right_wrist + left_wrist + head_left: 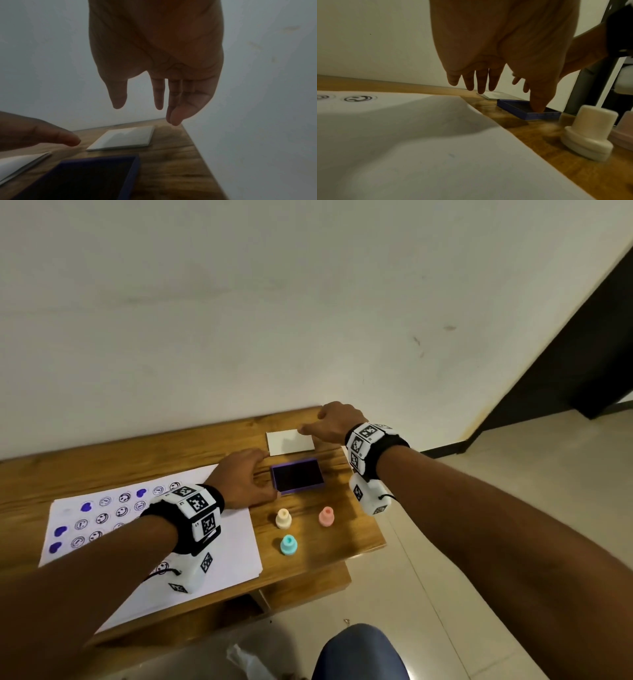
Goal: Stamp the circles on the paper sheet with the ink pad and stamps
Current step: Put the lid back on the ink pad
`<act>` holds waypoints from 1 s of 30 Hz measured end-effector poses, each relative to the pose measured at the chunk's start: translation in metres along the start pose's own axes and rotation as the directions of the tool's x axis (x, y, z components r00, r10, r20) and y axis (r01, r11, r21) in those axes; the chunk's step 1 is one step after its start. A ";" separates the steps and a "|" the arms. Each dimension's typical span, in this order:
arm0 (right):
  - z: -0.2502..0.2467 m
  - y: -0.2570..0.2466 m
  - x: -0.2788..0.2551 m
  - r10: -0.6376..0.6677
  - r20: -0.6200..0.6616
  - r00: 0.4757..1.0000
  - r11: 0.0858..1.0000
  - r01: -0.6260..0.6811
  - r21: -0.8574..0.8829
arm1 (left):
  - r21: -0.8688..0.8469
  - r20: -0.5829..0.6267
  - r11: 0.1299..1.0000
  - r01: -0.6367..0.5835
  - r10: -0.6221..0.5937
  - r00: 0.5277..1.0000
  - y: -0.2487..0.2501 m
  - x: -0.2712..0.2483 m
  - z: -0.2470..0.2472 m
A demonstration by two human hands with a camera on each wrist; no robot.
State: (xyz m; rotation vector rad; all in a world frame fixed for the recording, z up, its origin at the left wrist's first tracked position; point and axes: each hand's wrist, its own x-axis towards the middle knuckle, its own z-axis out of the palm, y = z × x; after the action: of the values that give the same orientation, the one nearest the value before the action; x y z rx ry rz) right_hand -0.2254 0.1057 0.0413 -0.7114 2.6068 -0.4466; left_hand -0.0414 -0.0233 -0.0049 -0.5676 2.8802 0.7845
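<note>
A white paper sheet (219, 546) printed with circles lies on the left of the table, several of them stamped with smiley faces and purple hearts. The open purple ink pad (297, 476) sits at the centre, with its white lid (290, 442) lying behind it. In front of the pad stand a cream stamp (283, 518), a pink stamp (326, 516) and a teal stamp (288, 544). My left hand (265, 475) is at the pad's left edge, fingers straight, its thumb (537, 106) touching the pad's rim (539, 116). My right hand (310, 424) hovers open over the lid (125, 138) and holds nothing.
The wooden table (102, 460) stands against a pale wall, and its right edge (366, 501) drops to a tiled floor. A lower shelf (308, 580) juts out under the front. My knee in blue cloth (359, 652) is below the table.
</note>
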 end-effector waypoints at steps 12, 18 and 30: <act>0.050 -0.046 0.015 -0.100 0.064 0.993 0.950 0.114 -0.289 | -0.028 -0.016 0.995 -0.092 0.092 0.996 -0.014 0.009 0.013; 0.035 -0.042 0.017 -0.023 0.047 0.999 0.981 0.031 -0.193 | -0.029 0.014 0.998 -0.063 0.064 0.998 -0.009 0.006 0.009; 0.048 -0.054 0.017 -0.069 0.164 0.984 0.951 0.115 -0.287 | -0.062 0.035 0.996 -0.065 0.067 0.997 -0.013 0.008 0.006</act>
State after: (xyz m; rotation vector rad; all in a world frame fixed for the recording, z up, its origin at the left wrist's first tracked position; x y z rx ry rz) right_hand -0.1949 0.0433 0.0163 -0.9282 2.5273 -0.0228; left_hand -0.0440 -0.0335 -0.0182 -0.4609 2.8627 0.8857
